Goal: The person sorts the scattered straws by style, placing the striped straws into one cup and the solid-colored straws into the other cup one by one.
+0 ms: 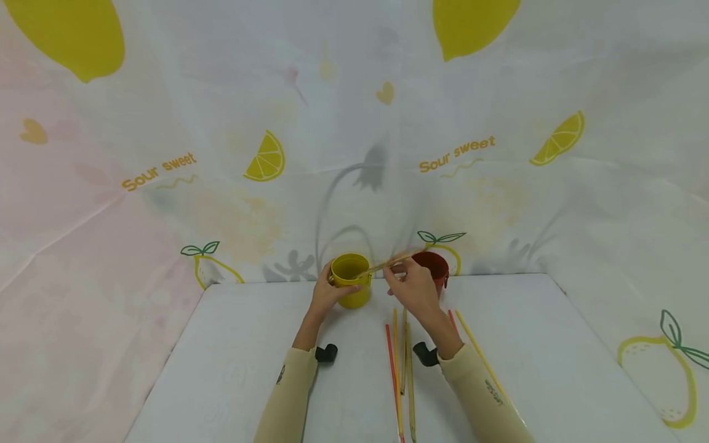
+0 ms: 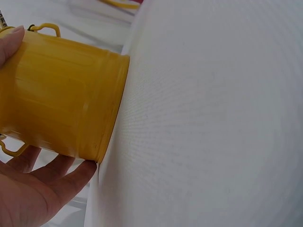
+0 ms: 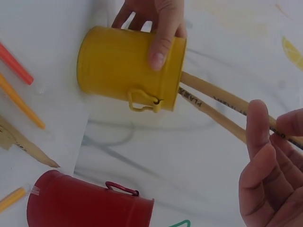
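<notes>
My left hand (image 1: 325, 294) grips a yellow metal bucket (image 1: 354, 299) with small side handles, thumb near the rim and fingers round its side. In the left wrist view, the base of the bucket (image 2: 61, 94) is at or very near the white tabletop. My right hand (image 1: 418, 290) pinches a slim brown paper-wrapped straw (image 3: 215, 90) with printed lettering. Its far end goes into the mouth of the yellow bucket. A second brown straw (image 3: 215, 114) also enters there and passes behind the right fingers; whether they hold it is unclear. A red bucket (image 1: 434, 266) stands behind the right hand.
On the white table (image 1: 221, 369), between the forearms, lie a red straw (image 1: 392, 357), a yellow straw (image 1: 396, 344) and brown straws (image 1: 410, 381). Another yellow straw (image 1: 479, 347) lies partly under the right sleeve. A lemon-printed cloth (image 1: 332, 203) hangs behind the table.
</notes>
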`<state>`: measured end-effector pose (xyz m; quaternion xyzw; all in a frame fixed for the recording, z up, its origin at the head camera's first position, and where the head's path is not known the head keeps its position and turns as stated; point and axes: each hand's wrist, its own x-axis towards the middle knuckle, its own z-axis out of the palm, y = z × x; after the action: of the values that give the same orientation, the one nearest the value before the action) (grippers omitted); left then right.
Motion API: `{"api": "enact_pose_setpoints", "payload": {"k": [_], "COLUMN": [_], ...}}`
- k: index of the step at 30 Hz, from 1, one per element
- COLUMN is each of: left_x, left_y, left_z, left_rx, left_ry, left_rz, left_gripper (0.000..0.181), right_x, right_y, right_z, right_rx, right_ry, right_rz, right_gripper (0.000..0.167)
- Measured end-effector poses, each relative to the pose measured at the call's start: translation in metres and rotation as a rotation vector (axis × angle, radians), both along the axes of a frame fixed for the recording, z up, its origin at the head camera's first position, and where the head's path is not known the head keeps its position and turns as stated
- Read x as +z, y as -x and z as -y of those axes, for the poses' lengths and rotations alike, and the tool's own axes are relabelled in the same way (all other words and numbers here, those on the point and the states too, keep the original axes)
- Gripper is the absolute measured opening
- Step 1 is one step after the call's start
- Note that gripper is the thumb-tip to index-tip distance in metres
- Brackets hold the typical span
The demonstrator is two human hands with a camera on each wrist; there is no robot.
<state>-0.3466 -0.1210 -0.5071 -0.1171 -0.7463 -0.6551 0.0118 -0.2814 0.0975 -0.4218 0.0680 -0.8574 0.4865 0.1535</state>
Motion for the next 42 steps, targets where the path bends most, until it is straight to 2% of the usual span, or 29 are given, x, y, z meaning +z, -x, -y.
{"api": "enact_pose_setpoints", "payload": {"k": [7, 15, 25, 30, 35, 42], "left_x": [-0.034, -0.035, -0.034, -0.034, -0.036, -0.035], "left_y": [0.023, 0.023, 0.022, 0.023, 0.024, 0.024], "left_z": [0.001, 0.001, 0.000, -0.001, -0.002, 0.000], "left_rx": [0.058, 0.069, 0.069, 0.054, 0.061, 0.065], "left_ry": [-0.024, -0.028, -0.031, -0.034, -0.016, -0.018], "left_rz": [0.006, -0.017, -0.031, -0.037, -0.033, -0.029], "left_gripper": [0.093, 0.091, 0.089, 0.090, 0.090, 0.090], "right_x": [-0.010, -0.019, -0.028, -0.032, -0.039, -0.043], "right_y": [0.010, 0.021, 0.032, 0.035, 0.038, 0.036], "right_z": [0.005, 0.013, 0.026, 0.030, 0.033, 0.031], "right_rx": [0.020, 0.013, 0.016, 0.029, 0.030, 0.020], "right_ry": [-0.027, -0.104, -0.146, -0.150, -0.174, -0.170], "right_rz": [-0.017, 0.031, 0.098, 0.120, 0.119, 0.187], "right_gripper": [0.016, 0.015, 0.026, 0.029, 0.024, 0.026]}}
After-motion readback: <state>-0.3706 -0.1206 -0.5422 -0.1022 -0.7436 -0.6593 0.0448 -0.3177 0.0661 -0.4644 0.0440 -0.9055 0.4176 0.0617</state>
